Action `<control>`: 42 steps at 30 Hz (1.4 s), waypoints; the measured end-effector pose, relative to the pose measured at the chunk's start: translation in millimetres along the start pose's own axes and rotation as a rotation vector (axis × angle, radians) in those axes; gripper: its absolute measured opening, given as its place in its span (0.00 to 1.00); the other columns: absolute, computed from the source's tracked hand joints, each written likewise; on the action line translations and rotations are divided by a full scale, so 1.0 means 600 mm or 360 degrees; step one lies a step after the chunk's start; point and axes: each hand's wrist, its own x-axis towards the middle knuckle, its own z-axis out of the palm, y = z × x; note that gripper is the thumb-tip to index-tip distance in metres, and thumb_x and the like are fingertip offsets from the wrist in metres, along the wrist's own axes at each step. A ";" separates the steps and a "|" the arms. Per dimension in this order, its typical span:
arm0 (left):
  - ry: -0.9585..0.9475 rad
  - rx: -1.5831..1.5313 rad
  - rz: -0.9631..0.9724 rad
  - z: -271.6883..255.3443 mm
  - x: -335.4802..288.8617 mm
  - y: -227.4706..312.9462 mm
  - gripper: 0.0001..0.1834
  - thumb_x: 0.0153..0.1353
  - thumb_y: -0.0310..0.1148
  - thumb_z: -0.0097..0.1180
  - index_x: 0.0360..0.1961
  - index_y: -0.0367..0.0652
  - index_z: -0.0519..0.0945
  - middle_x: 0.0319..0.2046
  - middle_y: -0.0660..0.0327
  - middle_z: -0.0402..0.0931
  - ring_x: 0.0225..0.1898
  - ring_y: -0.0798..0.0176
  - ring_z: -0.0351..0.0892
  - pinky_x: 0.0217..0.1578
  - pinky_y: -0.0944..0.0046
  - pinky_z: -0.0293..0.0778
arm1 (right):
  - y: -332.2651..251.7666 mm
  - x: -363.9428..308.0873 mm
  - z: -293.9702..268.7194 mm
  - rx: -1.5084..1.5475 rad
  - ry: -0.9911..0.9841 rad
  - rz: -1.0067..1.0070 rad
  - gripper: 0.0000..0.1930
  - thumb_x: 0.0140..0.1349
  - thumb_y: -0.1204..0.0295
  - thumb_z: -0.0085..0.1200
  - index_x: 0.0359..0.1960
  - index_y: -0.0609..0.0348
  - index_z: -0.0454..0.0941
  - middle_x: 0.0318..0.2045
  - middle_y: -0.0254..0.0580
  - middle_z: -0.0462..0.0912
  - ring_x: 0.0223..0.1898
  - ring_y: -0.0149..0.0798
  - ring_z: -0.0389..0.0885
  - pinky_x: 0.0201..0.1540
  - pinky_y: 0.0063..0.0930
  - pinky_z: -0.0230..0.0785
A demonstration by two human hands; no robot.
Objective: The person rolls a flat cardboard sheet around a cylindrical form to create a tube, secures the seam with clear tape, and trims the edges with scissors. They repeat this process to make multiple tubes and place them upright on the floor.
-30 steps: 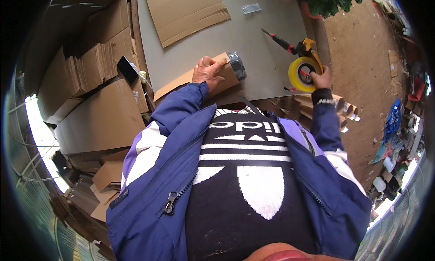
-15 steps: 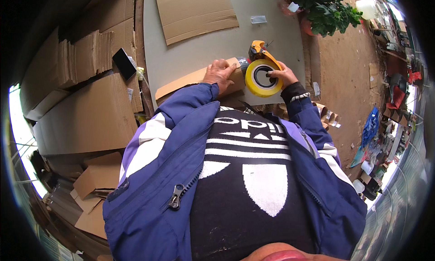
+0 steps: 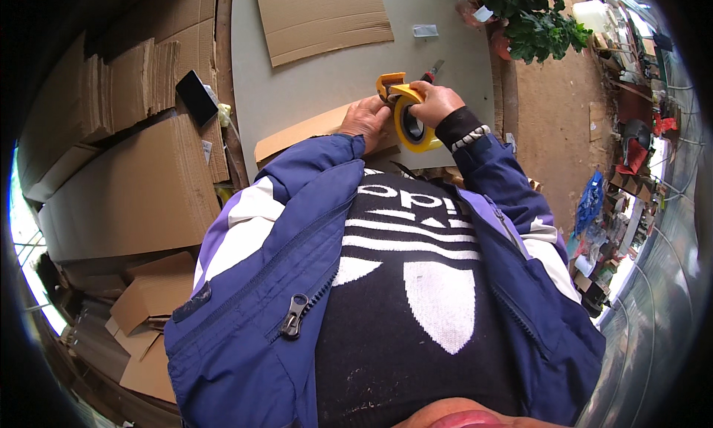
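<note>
My right hand (image 3: 440, 105) grips a tape dispenser (image 3: 391, 81) with an orange-yellow body and a large roll of yellow tape hanging below the fingers. The dispenser's head is at the right end of a long, low cardboard box (image 3: 312, 131). My left hand (image 3: 364, 122) is closed over that same end, its fingers bent and partly hidden, close beside the dispenser. Just beyond my right hand lies a utility knife (image 3: 431, 73) with a red and dark handle.
A flat cardboard sheet (image 3: 323, 20) and a small clear packet (image 3: 425, 31) lie on the grey table (image 3: 438, 5). Stacked cardboard (image 3: 134, 190) fills the left, with a dark phone (image 3: 196, 98) on it. A leafy plant (image 3: 527, 20) stands at the far right.
My right hand has moved left and turned the dispenser, bringing its head onto the box's end beside my left hand. The utility knife has come into view behind it.
</note>
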 end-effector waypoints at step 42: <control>-0.0461 0.0427 -0.0050 -0.048 0.057 0.066 0.53 0.44 0.54 0.71 0.69 0.42 0.64 0.69 0.55 0.64 0.64 0.45 0.68 0.58 0.46 0.69 | 0.087 -0.185 0.190 0.0444 0.0522 0.0002 0.33 0.51 0.65 0.65 0.64 0.34 0.74 0.37 0.50 0.76 0.36 0.54 0.83 0.42 0.44 0.78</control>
